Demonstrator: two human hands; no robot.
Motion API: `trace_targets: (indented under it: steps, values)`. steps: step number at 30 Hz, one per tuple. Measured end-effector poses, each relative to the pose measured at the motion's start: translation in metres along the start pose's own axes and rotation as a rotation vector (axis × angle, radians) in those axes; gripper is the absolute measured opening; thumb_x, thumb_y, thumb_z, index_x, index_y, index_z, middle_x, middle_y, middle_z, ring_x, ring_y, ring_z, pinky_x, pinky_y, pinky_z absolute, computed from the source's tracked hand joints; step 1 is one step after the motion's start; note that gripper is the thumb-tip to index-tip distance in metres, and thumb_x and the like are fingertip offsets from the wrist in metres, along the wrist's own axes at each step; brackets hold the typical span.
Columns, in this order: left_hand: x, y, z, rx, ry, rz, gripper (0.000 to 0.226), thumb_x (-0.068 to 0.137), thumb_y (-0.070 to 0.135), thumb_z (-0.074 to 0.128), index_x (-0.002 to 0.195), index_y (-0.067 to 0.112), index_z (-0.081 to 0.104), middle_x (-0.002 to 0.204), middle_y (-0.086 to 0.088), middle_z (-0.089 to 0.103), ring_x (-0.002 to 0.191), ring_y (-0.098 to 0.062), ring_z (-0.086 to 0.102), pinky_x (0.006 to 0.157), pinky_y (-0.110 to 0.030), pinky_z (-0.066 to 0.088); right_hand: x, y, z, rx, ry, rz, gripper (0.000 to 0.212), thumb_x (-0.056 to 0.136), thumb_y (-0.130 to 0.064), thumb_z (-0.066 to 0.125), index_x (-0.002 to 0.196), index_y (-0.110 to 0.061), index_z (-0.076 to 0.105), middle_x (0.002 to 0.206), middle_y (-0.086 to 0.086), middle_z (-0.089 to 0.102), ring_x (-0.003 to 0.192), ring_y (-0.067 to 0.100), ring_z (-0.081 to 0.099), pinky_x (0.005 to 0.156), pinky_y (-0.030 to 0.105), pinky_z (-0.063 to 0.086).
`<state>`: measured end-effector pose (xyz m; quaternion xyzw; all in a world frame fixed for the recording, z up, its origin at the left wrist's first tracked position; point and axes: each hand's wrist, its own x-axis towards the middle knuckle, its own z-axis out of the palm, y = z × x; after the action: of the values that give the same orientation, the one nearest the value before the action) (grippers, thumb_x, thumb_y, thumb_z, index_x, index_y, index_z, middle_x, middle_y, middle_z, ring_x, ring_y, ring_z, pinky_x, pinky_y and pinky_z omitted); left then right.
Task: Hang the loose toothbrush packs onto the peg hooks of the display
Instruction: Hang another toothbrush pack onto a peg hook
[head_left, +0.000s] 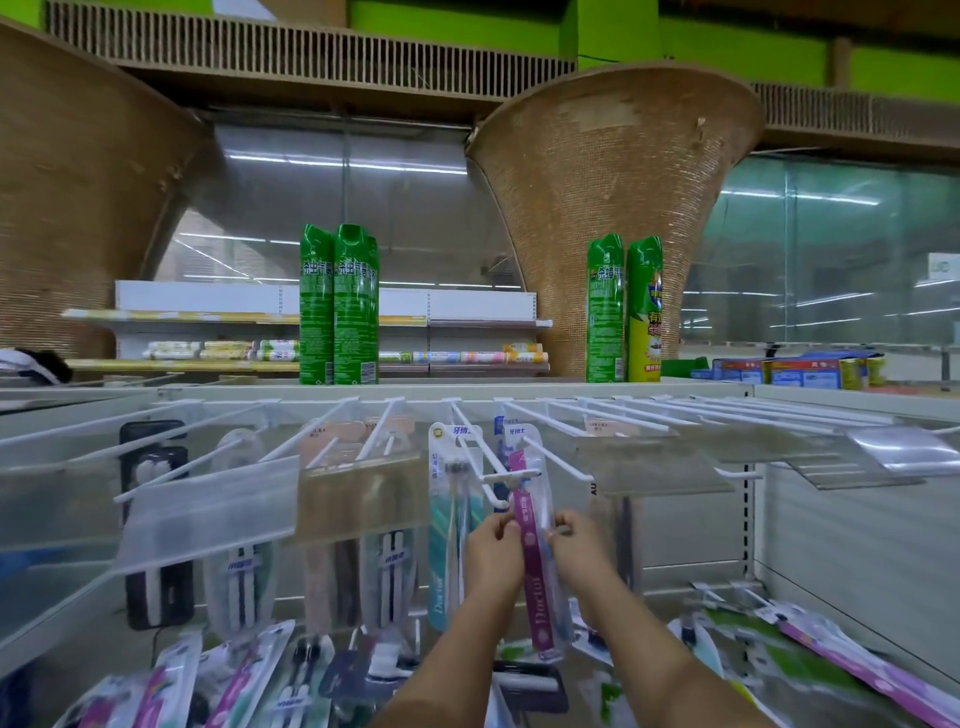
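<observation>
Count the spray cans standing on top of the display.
4 clearly: left pair, right pair. A sliver behind the left pair may be a fifth, mostly hidden.

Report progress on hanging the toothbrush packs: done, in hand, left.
Done: packs hang on the left and middle hooks, such as the teal Doctor pack. In hand: left hand and right hand pinch the magenta Doctor pack up at a peg hook; whether it is threaded is unclear. Left: loose packs lie below, and the far-right hooks look bare.
</observation>
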<state>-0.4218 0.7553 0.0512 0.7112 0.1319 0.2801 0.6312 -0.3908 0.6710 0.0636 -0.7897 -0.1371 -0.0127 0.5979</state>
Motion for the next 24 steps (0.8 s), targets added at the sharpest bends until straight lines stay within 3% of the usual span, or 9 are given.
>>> trace_targets:
  steps: [2,5,8,11,13,15,18,22,24]
  values:
    - [0.006,0.001,0.004,-0.058,-0.008,-0.003,0.027,0.100,0.021,0.035,0.092,0.017,0.060,0.093,-0.012,0.066,0.087,-0.028,0.062,0.084,-0.041,0.052,0.004,-0.001,-0.001,0.050,-0.011,-0.006,0.017,0.097,-0.010,0.044,0.084,-0.012,0.056,0.074,0.005,0.057,0.067,0.015,0.052,0.061,0.029,0.042]
    - [0.011,0.008,0.009,-0.183,-0.014,-0.053,0.039,0.103,0.033,0.027,0.093,0.009,0.057,0.087,-0.012,0.062,0.079,-0.023,0.058,0.077,-0.034,0.048,0.011,0.001,-0.001,0.096,-0.006,-0.017,0.016,0.097,-0.006,0.043,0.094,-0.007,0.059,0.072,0.003,0.056,0.063,0.012,0.051,0.053,0.023,0.039]
    - [0.017,0.012,0.012,-0.295,-0.047,-0.123,0.060,0.100,0.048,0.024,0.106,0.002,0.061,0.092,-0.019,0.062,0.083,-0.023,0.058,0.078,-0.033,0.049,0.013,0.001,0.002,0.139,0.001,-0.013,0.022,0.098,-0.008,0.042,0.083,-0.014,0.056,0.074,0.004,0.058,0.065,0.013,0.054,0.055,0.023,0.042]
    - [0.021,0.016,0.010,-0.356,-0.077,-0.149,0.054,0.099,0.052,0.024,0.111,0.014,0.060,0.105,-0.019,0.066,0.097,-0.028,0.061,0.092,-0.044,0.050,0.018,0.004,0.010,0.181,0.063,0.002,0.020,0.097,-0.009,0.045,0.086,-0.013,0.061,0.075,0.005,0.061,0.072,0.020,0.058,0.068,0.034,0.050]
    - [0.027,0.017,0.008,-0.383,-0.089,-0.178,0.047,0.100,0.047,0.024,0.093,0.016,0.059,0.089,-0.013,0.063,0.082,-0.025,0.059,0.078,-0.037,0.049,0.024,0.010,0.014,0.195,0.089,0.016,0.018,0.094,-0.018,0.051,0.083,-0.016,0.065,0.078,0.011,0.067,0.079,0.030,0.064,0.078,0.042,0.053]
    - [0.031,0.020,0.009,-0.403,-0.120,-0.199,0.048,0.102,0.043,0.024,0.081,0.014,0.056,0.077,-0.011,0.058,0.068,-0.022,0.055,0.061,-0.030,0.047,0.031,0.016,0.018,0.222,0.075,0.043,0.020,0.090,-0.026,0.055,0.078,-0.014,0.066,0.081,0.015,0.070,0.081,0.034,0.067,0.077,0.043,0.053]
    - [0.035,0.018,0.011,-0.387,-0.116,-0.248,0.047,0.102,0.039,0.026,0.084,0.008,0.057,0.074,-0.013,0.057,0.064,-0.022,0.055,0.051,-0.025,0.048,0.030,0.012,0.017,0.318,0.095,0.080,0.022,0.086,-0.018,0.053,0.068,-0.010,0.064,0.071,0.014,0.067,0.070,0.028,0.062,0.070,0.040,0.051]
    - [0.058,0.001,0.016,-0.371,-0.004,-0.318,0.057,0.095,0.053,0.038,0.103,0.004,0.065,0.106,-0.022,0.064,0.096,-0.033,0.061,0.087,-0.042,0.052,0.035,0.006,0.017,0.380,0.108,0.113,0.021,0.090,-0.011,0.048,0.071,-0.008,0.058,0.070,0.008,0.055,0.064,0.018,0.049,0.064,0.031,0.041]
    - [0.060,0.001,0.015,-0.362,0.001,-0.340,0.054,0.098,0.048,0.035,0.111,0.003,0.063,0.114,-0.026,0.061,0.107,-0.038,0.058,0.097,-0.048,0.048,0.038,0.002,0.018,0.402,0.050,0.124,0.022,0.094,-0.009,0.043,0.074,-0.009,0.053,0.075,0.012,0.052,0.061,0.017,0.047,0.056,0.026,0.042]
